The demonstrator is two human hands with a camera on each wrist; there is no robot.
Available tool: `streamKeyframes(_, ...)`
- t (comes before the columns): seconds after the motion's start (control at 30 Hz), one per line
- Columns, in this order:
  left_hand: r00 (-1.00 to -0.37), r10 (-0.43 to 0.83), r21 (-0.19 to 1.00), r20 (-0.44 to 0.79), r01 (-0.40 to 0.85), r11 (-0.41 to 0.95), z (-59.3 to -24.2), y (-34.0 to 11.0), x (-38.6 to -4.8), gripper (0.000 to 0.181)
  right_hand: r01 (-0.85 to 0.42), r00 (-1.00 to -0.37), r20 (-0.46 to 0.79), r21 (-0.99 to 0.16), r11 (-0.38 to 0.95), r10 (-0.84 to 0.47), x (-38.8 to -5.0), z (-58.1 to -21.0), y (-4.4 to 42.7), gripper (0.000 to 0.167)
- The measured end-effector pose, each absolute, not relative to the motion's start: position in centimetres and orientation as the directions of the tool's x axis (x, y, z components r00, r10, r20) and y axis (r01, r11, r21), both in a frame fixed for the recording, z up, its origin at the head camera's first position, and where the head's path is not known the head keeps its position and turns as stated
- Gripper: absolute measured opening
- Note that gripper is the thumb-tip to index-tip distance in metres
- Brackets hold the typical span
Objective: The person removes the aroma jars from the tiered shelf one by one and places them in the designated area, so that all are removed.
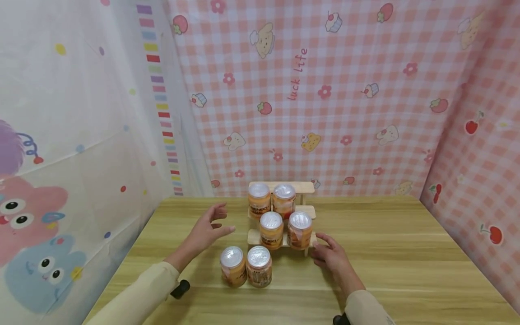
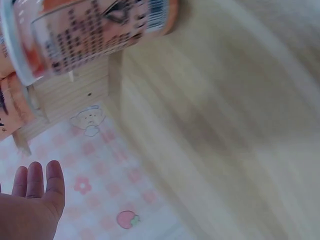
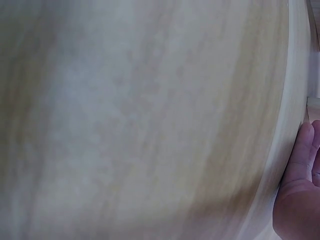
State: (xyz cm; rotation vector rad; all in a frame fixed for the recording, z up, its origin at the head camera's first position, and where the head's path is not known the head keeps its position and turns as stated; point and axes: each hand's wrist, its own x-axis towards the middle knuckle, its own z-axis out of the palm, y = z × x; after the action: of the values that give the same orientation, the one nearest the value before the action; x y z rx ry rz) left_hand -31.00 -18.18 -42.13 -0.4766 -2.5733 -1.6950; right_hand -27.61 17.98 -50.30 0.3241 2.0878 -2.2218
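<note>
A small wooden tiered stand [image 1: 310, 211] holds two rear jars, left [image 1: 259, 201] and right [image 1: 284, 203]. Its lowest step carries two more jars, left [image 1: 271, 232] and right [image 1: 299, 232]. All have silver lids and orange contents or labels. Two similar jars, left [image 1: 233, 271] and right [image 1: 260, 270], stand side by side on the table before it. To the stand's left my left hand [image 1: 208, 229] is raised, fingers apart, holding nothing. My right hand [image 1: 332, 256] is at the lowest step's right end, fingers extended; whether they touch it is unclear.
A wood-grain table [image 1: 386, 243] extends on both sides of the stand. Behind it hangs a pink checked cloth [image 1: 353, 113]; a white patterned cloth [image 1: 101, 180] hangs at the left. Another pink checked cloth [image 1: 479, 180] closes off the right side.
</note>
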Motion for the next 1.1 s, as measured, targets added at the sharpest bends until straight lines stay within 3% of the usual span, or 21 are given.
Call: streamKeyframes(1.1, -0.94, 0.262, 0.869, 0.219, 0.311, 0.386, -37.6, -13.0, -36.4, 0.083, 0.14, -0.982, -0.133, -0.989, 0.046, 0.135, -27.3, -49.1, 17.2, 0.044)
